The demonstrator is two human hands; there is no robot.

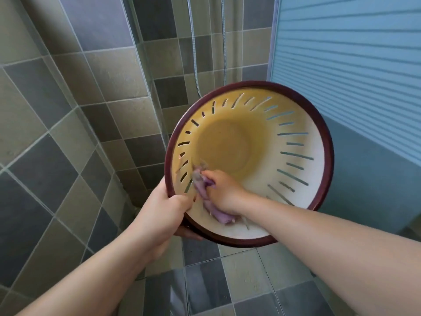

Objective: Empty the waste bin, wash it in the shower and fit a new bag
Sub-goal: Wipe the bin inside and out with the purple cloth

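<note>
Head view: waste bin (pixel 296 156) held up off the floor, tipped so its mouth faces the camera, sitting at about 3 o'clock from frame centre. Cream inside with slits fanning round the wall, dark red rim, yellowish bottom. Left hand (pixel 164 206) grips the rim at the bin's 8 o'clock, thumb curled over the inner edge, fingers wrapped round the outside and mostly hidden behind the rim. Right hand (pixel 224 190) is inside the bin, toward its 7 o'clock, fingers bunched tight round a purple cloth (pixel 211 201); the cloth is pressed against the inner wall just beside the left thumb, its upper end blurred, its lower tail trailing toward the rim at 6 o'clock. Both forearms come in from the bottom edge, left from 7 o'clock, right from 4 o'clock. Behind the bin: tiled wall (pixel 68 99) in grey and beige squares across 9 to 12 o'clock, shower hose (pixel 192 42) hanging in two strands at 12 o'clock, ribbed blue panel (pixel 353 53) at 1 to 3 o'clock. Tiled floor (pixel 227 281) at 6 o'clock, below the bin.
</note>
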